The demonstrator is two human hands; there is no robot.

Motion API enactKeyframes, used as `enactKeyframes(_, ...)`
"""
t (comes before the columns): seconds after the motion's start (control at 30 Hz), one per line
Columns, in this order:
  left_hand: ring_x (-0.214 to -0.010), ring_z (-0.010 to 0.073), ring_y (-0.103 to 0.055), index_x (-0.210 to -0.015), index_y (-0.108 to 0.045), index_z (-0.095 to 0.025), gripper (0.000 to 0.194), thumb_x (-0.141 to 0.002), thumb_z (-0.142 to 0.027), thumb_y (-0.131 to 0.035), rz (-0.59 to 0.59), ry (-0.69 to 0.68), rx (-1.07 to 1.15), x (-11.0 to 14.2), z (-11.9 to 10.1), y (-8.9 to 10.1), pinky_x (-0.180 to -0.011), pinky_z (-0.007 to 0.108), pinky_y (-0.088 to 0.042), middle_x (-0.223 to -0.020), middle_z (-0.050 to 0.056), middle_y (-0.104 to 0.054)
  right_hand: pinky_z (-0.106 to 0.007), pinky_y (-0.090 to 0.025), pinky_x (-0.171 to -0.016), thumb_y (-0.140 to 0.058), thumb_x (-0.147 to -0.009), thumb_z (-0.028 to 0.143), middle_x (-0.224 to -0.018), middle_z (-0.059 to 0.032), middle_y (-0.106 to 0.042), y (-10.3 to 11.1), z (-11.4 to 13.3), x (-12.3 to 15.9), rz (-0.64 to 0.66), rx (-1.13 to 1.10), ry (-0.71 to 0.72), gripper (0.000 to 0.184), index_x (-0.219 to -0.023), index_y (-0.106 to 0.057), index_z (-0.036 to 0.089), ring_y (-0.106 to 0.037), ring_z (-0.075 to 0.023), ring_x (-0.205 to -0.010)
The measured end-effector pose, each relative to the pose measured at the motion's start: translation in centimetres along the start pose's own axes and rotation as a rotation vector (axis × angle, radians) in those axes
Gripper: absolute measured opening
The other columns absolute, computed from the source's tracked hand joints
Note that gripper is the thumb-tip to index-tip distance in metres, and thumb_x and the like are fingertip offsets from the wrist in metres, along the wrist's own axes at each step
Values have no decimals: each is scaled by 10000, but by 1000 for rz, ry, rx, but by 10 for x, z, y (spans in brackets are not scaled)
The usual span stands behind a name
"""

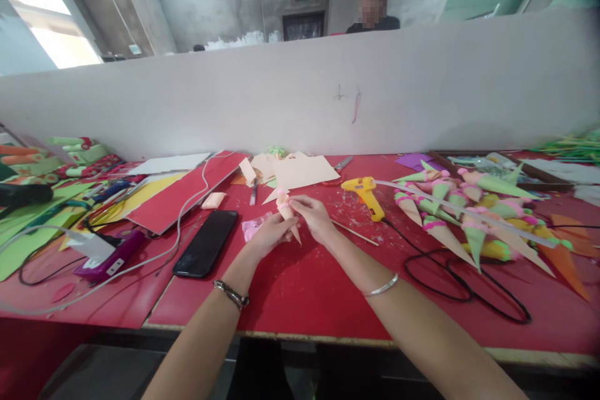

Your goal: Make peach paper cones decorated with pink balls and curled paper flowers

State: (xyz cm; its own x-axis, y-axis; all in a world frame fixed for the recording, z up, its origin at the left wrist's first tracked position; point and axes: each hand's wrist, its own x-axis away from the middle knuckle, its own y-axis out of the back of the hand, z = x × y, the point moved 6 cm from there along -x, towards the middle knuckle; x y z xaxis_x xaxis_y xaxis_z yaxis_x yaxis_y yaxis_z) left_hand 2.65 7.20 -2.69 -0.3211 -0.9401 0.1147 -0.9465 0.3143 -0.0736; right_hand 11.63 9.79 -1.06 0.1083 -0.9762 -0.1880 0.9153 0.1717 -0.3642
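A small peach paper cone [284, 205] with a pink top is held above the red table, its point tilted down and to the right. My left hand [274, 230] is closed around the cone's body. At the cone's upper right edge, the fingers of my right hand [313, 215] are pinched together against it. Just left of my left hand lies a pink plastic packet [252, 226]. A yellow glue gun [365, 195] rests to the right of my right hand, with a thin wooden stick [356, 232] nearer to me.
Finished paper cones [450, 200] in green, peach and orange are heaped at the right, over a black cable [450, 284]. A black phone [206, 244] and a purple power strip [110, 256] lie left. Cream paper sheets [304, 172] and scissors [344, 164] sit behind. A person [375, 3] is beyond the partition [281, 100].
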Motion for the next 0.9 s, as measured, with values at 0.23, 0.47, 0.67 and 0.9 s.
enactKeyframes(0.23,-357,37,-356,-587,-505,-137,242,-660,-341,-613,30,-9,-64,2,0,-3,-408,179,-280,-390,-68,-424,-205,-411,-425,-670,-580,438,-801,-6,-615,-6,-7,-2,134,32,-69,456,-963,-567,213,-549,-112,-572)
enactKeyframes(0.47,-364,35,-362,-688,-520,-153,219,-628,-343,-612,-326,-153,-41,2,-18,24,-409,177,-274,-457,-71,-459,-269,-465,-616,-348,-810,489,-843,-42,-602,4,-11,-10,130,264,24,419,-1039,-543,196,-571,-137,-716)
enactKeyframes(0.67,-361,45,-342,-562,-444,-169,204,-653,-333,-523,-701,-162,-70,9,-22,60,-399,179,-265,-408,-77,-393,-329,-353,-859,-571,-685,102,-909,-42,-579,6,-15,-17,167,629,189,253,-909,-642,194,-502,-165,-895)
enactKeyframes(0.9,-390,84,-431,-541,-506,-156,168,-652,-282,-511,-653,-107,-266,6,-20,49,-423,197,-330,-419,-42,-477,-288,-380,-734,-592,-674,51,-739,-30,-550,-3,-18,-14,261,922,280,141,-696,-676,162,-494,-145,-727)
